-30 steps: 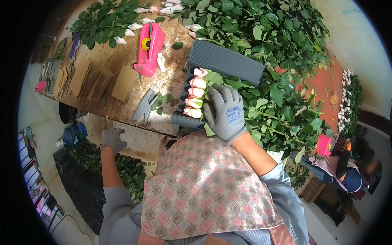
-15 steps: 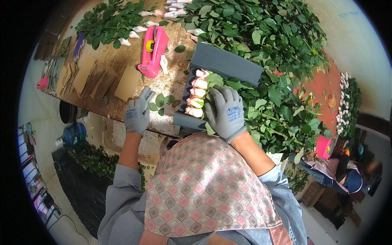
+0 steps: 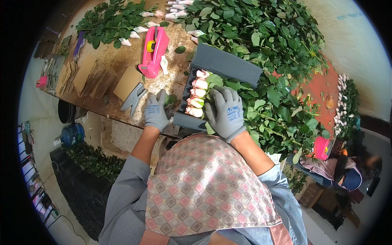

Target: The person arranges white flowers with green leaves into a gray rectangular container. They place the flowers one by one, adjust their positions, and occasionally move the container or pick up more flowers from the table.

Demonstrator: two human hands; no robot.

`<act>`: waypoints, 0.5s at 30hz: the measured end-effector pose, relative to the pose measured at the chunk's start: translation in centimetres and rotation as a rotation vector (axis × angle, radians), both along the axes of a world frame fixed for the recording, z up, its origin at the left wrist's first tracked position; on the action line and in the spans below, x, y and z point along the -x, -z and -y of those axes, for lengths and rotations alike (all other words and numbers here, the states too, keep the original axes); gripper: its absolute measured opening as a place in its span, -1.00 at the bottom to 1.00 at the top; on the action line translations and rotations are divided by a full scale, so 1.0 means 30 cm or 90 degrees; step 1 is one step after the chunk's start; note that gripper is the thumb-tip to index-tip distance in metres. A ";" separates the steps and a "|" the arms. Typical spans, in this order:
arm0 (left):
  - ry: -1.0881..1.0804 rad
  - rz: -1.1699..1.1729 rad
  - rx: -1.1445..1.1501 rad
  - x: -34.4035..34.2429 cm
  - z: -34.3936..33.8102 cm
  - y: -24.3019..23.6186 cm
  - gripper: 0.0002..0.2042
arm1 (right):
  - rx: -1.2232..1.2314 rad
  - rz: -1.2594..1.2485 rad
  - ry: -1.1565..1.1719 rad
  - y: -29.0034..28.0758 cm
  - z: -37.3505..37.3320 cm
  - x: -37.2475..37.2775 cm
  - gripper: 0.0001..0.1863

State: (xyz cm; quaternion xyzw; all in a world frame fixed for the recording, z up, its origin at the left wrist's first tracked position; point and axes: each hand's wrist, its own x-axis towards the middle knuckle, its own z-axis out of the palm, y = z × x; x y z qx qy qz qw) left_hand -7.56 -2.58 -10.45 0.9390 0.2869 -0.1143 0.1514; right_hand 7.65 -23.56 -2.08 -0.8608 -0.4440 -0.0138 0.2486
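A row of several pale pink roses (image 3: 197, 93) lies in a dark grey ridged holder (image 3: 228, 64), stems pointing right. My right hand (image 3: 226, 111), in a grey glove, curls over the leafy stems just behind the blooms and holds them. In a matching glove, my left hand (image 3: 156, 111) is at the table's front edge, left of the holder. Its fingers close around a small sprig of green leaves (image 3: 171, 99), partly hidden by the hand. A grey plier-shaped tool (image 3: 134, 99) lies on the table just left of that hand.
A pink tape dispenser (image 3: 153, 57) stands beyond my left hand. Cardboard pieces (image 3: 94, 77) lie at the left. Leafy rose stems (image 3: 261, 28) heap at the back and right; wrapped buds (image 3: 176, 10) lie far back. Another person (image 3: 347, 173) is at the far right.
My left hand has let go of the grey plier-shaped tool, leaving it on the table, and moved right onto the leaf sprig. My right hand has stayed on the rose stems.
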 end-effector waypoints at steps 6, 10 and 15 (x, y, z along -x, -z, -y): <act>0.110 0.206 0.111 0.065 -0.024 0.335 -0.38 | 0.015 0.002 -0.003 0.004 0.001 -0.003 -0.53; 0.050 0.203 0.218 0.108 -0.007 0.361 -0.65 | 0.016 -0.004 -0.001 0.005 0.004 -0.004 -0.53; 0.136 0.112 0.108 0.237 0.012 0.143 -0.76 | 0.000 -0.006 -0.001 0.011 0.004 -0.008 -0.54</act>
